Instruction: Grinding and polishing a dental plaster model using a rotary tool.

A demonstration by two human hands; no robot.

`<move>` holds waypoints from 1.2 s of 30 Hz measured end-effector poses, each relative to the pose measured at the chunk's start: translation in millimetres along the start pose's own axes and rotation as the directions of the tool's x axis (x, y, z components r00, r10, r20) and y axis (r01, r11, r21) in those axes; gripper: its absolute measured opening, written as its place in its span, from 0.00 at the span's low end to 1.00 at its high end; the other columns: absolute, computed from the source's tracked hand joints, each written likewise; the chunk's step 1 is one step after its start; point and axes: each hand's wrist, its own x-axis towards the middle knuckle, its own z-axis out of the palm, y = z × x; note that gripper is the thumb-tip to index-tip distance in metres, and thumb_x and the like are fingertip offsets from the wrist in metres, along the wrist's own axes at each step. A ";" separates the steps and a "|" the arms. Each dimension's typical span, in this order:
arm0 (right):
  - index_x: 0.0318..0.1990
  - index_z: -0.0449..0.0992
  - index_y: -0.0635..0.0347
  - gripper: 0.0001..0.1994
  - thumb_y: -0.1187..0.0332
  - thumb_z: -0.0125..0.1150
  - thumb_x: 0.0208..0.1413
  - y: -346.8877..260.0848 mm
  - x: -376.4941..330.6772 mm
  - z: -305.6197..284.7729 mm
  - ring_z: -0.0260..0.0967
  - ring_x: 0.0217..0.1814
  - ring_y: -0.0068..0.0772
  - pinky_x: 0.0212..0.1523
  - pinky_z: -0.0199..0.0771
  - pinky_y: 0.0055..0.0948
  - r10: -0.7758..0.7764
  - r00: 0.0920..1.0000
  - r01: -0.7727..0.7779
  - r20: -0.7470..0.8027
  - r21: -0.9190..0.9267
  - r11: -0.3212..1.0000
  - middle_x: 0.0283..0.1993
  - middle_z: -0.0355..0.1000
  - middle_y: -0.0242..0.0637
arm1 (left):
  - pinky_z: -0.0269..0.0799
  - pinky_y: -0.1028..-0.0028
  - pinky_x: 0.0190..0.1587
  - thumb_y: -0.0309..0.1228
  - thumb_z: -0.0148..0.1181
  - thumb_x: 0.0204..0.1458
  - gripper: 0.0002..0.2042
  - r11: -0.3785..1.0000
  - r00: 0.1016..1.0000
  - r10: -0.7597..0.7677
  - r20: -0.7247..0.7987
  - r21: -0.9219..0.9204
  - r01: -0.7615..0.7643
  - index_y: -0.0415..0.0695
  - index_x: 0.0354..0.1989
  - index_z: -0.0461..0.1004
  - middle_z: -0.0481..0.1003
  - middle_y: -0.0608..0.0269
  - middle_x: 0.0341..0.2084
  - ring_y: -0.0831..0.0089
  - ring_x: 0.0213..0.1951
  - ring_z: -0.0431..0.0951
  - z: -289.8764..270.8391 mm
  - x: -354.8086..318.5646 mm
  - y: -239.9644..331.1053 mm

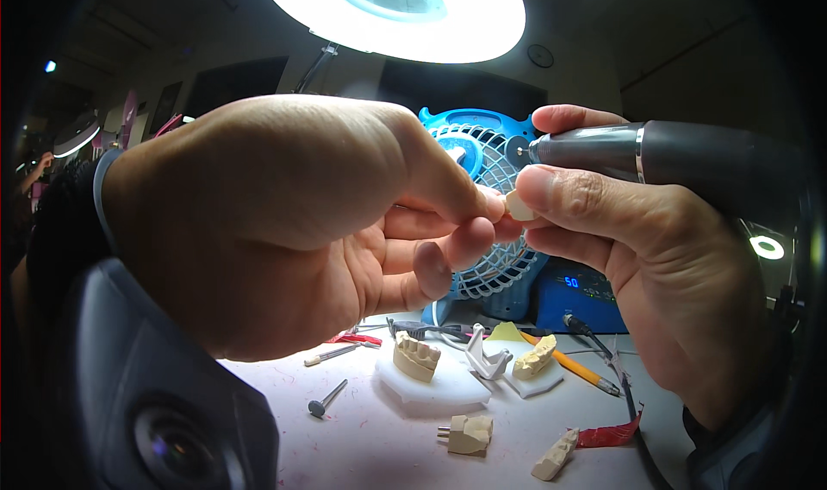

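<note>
My left hand [284,188] is closed, its thumb and fingertips pinching a small beige plaster piece [520,205] in front of the fan. My right hand [646,223] wraps around a dark rotary handpiece [698,156], which points left. At the tool's tip sits a thin round disc [516,151], just above the plaster piece and apart from it. The right thumb rests against the piece, or very close to it. Much of the piece is hidden by fingers.
Below lie a plaster tooth model [416,358] on a white base [431,390], a second plaster model [535,358], a pinned plaster block [470,436], a plaster fragment [556,455] and a mounted grinding bit [326,399]. Behind stand a blue fan [508,270] and blue control box [568,309]. A bright lamp [465,24] hangs overhead.
</note>
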 end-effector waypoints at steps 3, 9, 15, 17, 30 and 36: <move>0.59 0.72 0.65 0.24 0.67 0.72 0.58 -0.5 2.9 -1.4 0.79 0.48 0.30 0.57 0.78 0.31 -0.039 0.999 0.039 0.010 0.014 0.999 0.44 0.79 0.38 | 0.70 0.79 0.36 0.26 0.68 0.57 0.16 1.000 0.999 -0.019 -0.040 0.023 0.020 0.26 0.49 0.76 0.78 0.52 0.44 0.80 0.34 0.69 10.3 -7.5 6.9; 0.61 0.69 0.66 0.27 0.67 0.72 0.59 -5.5 1.1 6.6 0.80 0.48 0.31 0.59 0.78 0.31 0.000 0.999 0.000 -0.053 0.000 1.000 0.43 0.80 0.39 | 0.66 0.75 0.42 0.32 0.69 0.57 0.17 0.984 0.998 0.057 -0.009 0.169 -0.054 0.32 0.49 0.79 0.80 0.61 0.41 0.80 0.36 0.68 10.3 -10.1 7.3; 0.62 0.68 0.66 0.28 0.67 0.73 0.58 -9.4 -1.0 12.9 0.81 0.48 0.32 0.57 0.80 0.29 0.030 0.994 -0.034 -0.108 -0.041 0.999 0.43 0.80 0.41 | 0.65 0.75 0.41 0.33 0.70 0.57 0.17 0.987 0.996 0.088 0.011 0.137 -0.089 0.32 0.49 0.80 0.80 0.61 0.41 0.80 0.36 0.67 -0.2 -10.2 0.8; 0.62 0.68 0.67 0.28 0.67 0.72 0.58 -9.5 -0.7 13.3 0.82 0.47 0.32 0.57 0.80 0.29 0.026 0.993 -0.031 -0.116 -0.042 0.999 0.43 0.81 0.41 | 0.64 0.74 0.40 0.32 0.70 0.57 0.17 0.987 0.996 0.087 0.011 0.133 -0.088 0.31 0.49 0.80 0.80 0.61 0.41 0.80 0.35 0.67 -0.1 -11.8 0.8; 0.60 0.71 0.67 0.24 0.66 0.70 0.60 -7.8 3.0 1.1 0.82 0.47 0.31 0.56 0.82 0.29 0.048 0.997 -0.048 -0.055 0.000 0.999 0.44 0.81 0.43 | 0.63 0.76 0.38 0.31 0.69 0.57 0.17 0.989 0.998 0.067 -0.001 0.135 -0.066 0.31 0.49 0.79 0.80 0.59 0.41 0.81 0.34 0.65 -4.0 -6.7 1.8; 0.58 0.72 0.67 0.20 0.69 0.68 0.62 -10.3 4.8 5.4 0.81 0.47 0.31 0.54 0.84 0.28 0.124 0.988 -0.121 -0.088 0.038 0.992 0.45 0.79 0.44 | 0.66 0.76 0.40 0.33 0.69 0.59 0.17 0.991 0.999 0.042 0.033 0.127 -0.046 0.33 0.50 0.80 0.80 0.60 0.41 0.81 0.35 0.67 20.3 -12.1 11.9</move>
